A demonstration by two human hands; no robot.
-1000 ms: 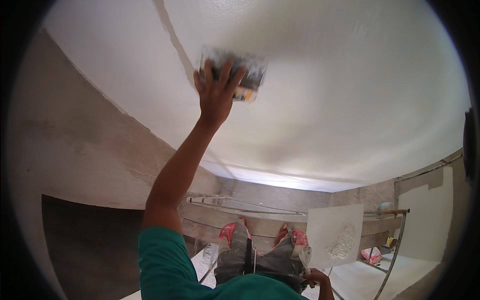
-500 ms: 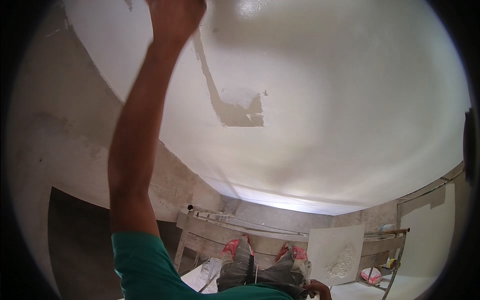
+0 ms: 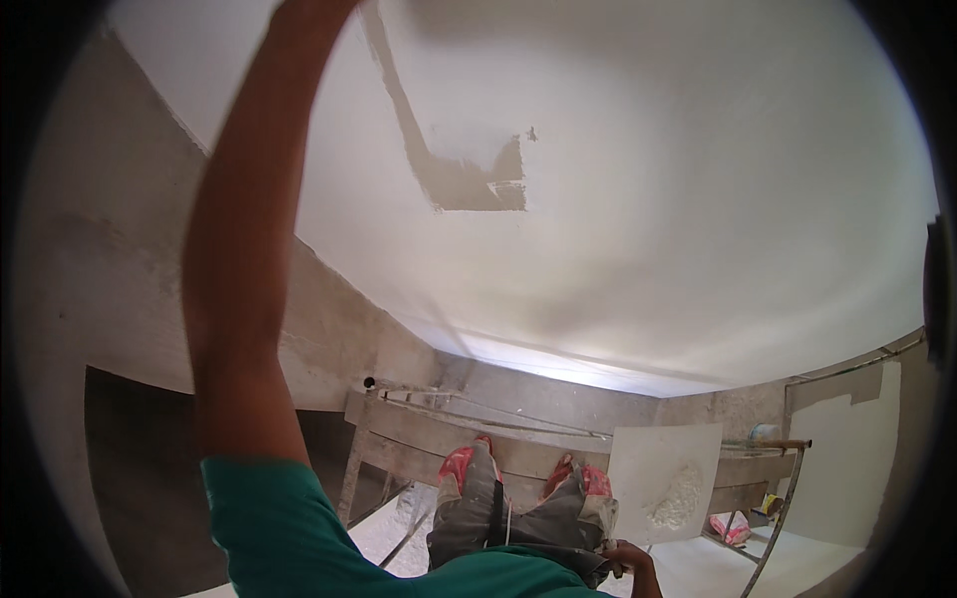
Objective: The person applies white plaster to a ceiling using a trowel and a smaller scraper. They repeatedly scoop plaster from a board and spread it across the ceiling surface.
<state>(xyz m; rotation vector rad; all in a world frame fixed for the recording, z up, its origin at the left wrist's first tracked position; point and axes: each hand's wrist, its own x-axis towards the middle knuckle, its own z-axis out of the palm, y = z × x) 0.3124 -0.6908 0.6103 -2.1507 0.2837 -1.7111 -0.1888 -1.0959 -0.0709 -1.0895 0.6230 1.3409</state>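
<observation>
Green-sleeved left arm (image 3: 242,259) stretches up, hand out of sight; right hand (image 3: 627,560) sits near the white board (image 3: 640,466); I can't tell either grip.

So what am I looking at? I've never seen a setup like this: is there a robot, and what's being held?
No robot: this is a person with bare hands, filmed by a wide camera on their head, so straight edges bend. The left arm reaches up, its hand out of the picture, so I can't tell what it holds. The right hand is low, by the grey trousers; its grip is unclear. Near it, a white board carries lumpy white paste. Higher up, a whitish surface shows a beige patch.
</observation>
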